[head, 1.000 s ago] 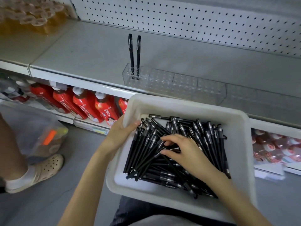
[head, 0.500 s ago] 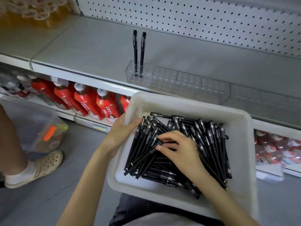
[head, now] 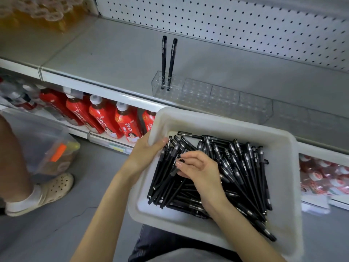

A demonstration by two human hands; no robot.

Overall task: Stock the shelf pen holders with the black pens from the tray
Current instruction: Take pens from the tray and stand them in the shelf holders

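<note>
black pens (head: 245, 167) fill one tray (head: 207, 120), uncounted; two stand in the clear holder (head: 198, 91). your left hand (head: 145, 156) grips the tray rim, your right hand (head: 200, 167) pinches one pen.

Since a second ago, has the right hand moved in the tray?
Yes: the right hand has crept left over the black pens, toward the tray left wall.

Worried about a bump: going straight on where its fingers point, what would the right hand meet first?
Likely the black plastic pens at the fingertips of the right hand; beyond them, the left hand gripping the wall of the white plastic tray. Depth is unclear.
</note>
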